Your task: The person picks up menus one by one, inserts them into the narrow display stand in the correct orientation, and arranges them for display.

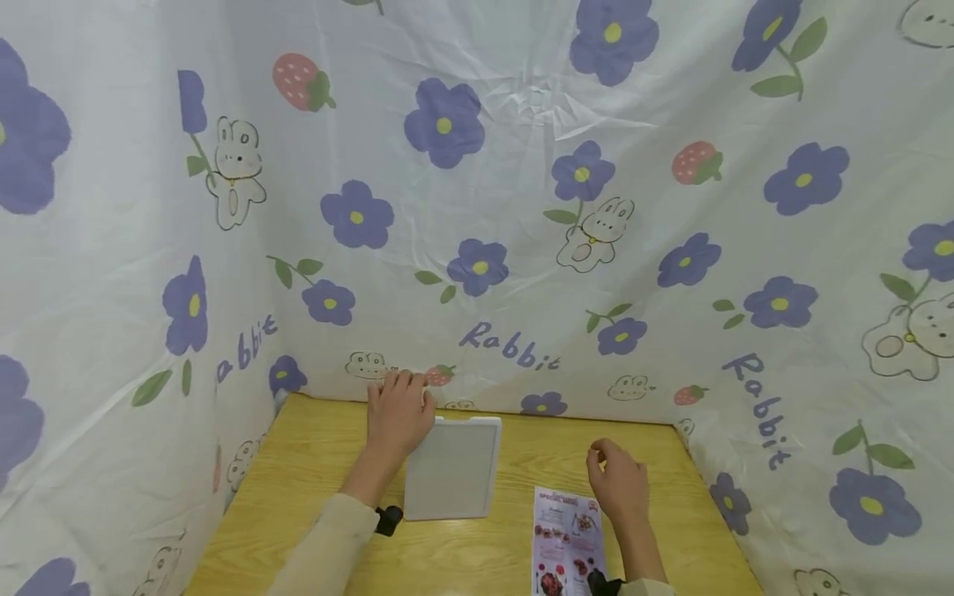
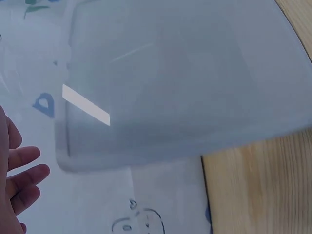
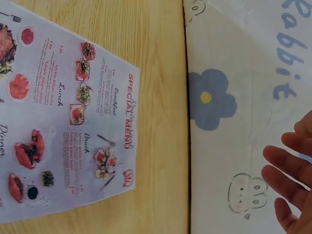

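Note:
A flat white board [image 1: 455,470] lies on the wooden table [image 1: 305,463]. My left hand [image 1: 398,414] rests over its far left corner, fingers reaching toward the cloth wall. In the left wrist view the board [image 2: 170,87] fills the frame, blurred, and my fingers [image 2: 22,180] show relaxed beside its corner, apart from it. My right hand [image 1: 617,484] hovers just right of the top of a printed menu sheet [image 1: 568,538], fingers loosely curled and holding nothing. The right wrist view shows the menu [image 3: 68,112] flat on the wood and my fingertips [image 3: 287,170] in front of the cloth.
Flower-and-rabbit printed cloth [image 1: 522,207] walls in the table on the left, back and right. Bare wood [image 1: 551,455] lies between the board and the menu. A black wrist mount [image 1: 387,520] sits on my left sleeve.

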A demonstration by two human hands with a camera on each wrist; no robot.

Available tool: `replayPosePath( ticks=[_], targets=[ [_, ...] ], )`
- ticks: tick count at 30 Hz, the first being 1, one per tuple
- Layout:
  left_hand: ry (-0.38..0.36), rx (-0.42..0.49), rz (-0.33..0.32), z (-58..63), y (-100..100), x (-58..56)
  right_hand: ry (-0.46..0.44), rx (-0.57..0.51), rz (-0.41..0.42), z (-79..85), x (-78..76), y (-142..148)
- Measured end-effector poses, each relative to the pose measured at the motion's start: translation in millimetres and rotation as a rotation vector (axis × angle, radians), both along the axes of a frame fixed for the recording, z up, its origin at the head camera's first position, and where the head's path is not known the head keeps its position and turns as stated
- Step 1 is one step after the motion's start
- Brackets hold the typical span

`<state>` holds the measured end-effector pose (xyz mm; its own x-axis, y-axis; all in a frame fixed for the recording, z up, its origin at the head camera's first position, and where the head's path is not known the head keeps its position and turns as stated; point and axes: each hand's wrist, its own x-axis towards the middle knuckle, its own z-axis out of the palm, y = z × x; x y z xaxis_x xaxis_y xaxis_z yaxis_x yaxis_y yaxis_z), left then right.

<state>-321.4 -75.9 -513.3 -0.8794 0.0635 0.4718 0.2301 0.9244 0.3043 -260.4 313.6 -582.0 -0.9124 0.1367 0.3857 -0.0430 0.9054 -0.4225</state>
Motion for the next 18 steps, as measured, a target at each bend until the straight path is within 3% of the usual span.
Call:
replayPosePath(
  ticks=[7, 18],
  targets=[
    [0.043, 0.037, -0.081, 14.7, 47, 2.7, -0.181, -0.088, -0.071, -6.2, 13.1, 12],
    [0.089, 0.017, -0.212, 23.6, 111, 11.2, -0.307, -0.127, -0.123, -23.6, 16.7, 20]
  ],
)
